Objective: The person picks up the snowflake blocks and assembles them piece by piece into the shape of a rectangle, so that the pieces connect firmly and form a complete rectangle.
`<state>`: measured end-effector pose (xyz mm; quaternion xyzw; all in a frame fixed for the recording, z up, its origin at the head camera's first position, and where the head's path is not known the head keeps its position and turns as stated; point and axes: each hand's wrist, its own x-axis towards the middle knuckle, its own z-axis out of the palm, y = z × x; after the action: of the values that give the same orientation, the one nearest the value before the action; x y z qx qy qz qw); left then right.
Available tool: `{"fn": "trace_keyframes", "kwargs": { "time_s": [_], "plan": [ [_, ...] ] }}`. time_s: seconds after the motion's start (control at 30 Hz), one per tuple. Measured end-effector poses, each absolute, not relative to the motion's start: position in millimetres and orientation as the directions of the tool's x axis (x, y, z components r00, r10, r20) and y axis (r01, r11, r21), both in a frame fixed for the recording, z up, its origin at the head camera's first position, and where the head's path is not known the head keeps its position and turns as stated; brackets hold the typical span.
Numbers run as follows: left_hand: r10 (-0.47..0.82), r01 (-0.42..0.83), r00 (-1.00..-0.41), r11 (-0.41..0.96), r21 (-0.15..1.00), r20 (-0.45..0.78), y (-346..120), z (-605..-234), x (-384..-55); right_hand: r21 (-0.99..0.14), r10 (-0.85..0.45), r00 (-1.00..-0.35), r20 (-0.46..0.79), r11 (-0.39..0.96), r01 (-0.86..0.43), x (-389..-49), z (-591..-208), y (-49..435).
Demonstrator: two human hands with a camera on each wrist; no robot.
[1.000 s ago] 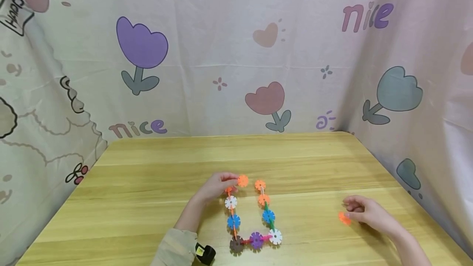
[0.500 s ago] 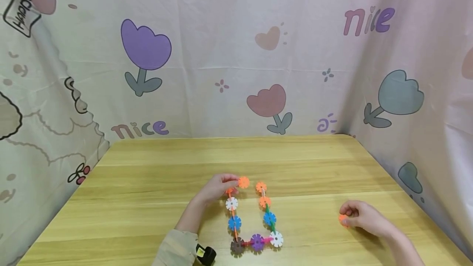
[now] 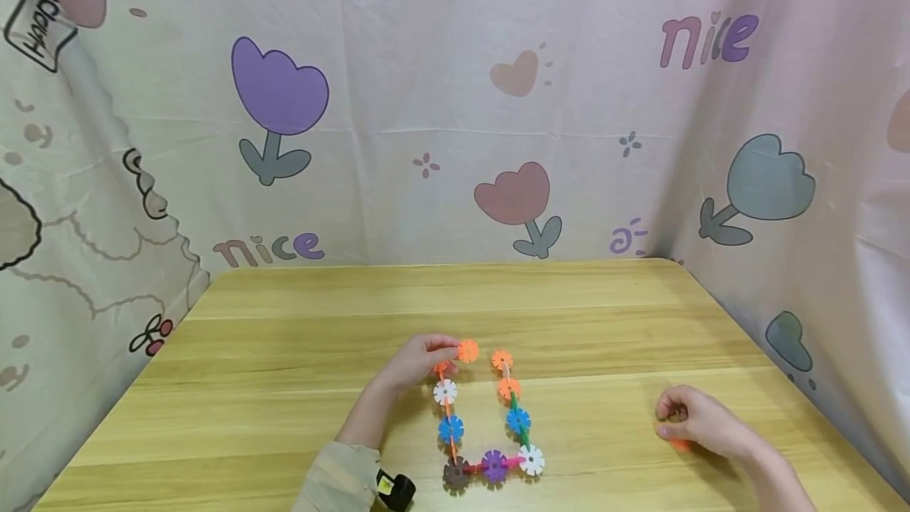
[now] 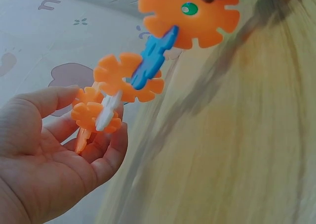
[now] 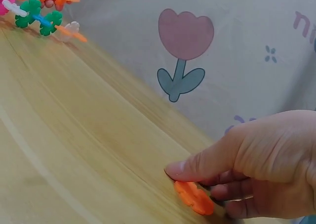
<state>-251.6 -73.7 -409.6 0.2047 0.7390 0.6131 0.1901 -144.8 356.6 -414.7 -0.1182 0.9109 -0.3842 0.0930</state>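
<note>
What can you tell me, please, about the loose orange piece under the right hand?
The orange piece is a small flat disc with a notched, flower-like rim, apparently plastic. It lies flat on the wooden table near its right edge, apart from the U-shaped chain of similar discs. The right hand curls over it, thumb and fingertips touching its edge; most of it is hidden in the head view, where only an orange sliver shows.

U-shaped chain [image 3: 483, 417] lies mid-table [image 3: 284, 354], near edge. My left hand [image 3: 415, 362] at its left tip; my right hand [image 3: 700, 421] well right, over loose disc [image 3: 680, 444].
</note>
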Motion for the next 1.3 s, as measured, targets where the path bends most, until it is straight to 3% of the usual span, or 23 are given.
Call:
{"fn": "trace_keyframes", "kwargs": {
  "time_s": [0.33,0.77,1.3],
  "plan": [
    [0.532,0.065,-0.846,0.183,0.981,-0.043,-73.9,-410.8,-252.7,-0.770,-0.323,-0.940,-0.112,0.626,-0.124,-139.7,-412.5,370.6],
    [0.538,0.061,-0.842,0.165,0.984,-0.038,-73.7,-408.9,-250.4,-0.742,-0.376,-0.919,-0.119,0.649,-0.169,-138.6,-414.2,379.9],
    [0.542,0.069,-0.840,0.166,0.984,-0.033,-74.3,-409.9,-251.5,-0.808,-0.328,-0.927,-0.183,0.588,-0.049,-151.3,-406.8,352.4]
  ]
}}
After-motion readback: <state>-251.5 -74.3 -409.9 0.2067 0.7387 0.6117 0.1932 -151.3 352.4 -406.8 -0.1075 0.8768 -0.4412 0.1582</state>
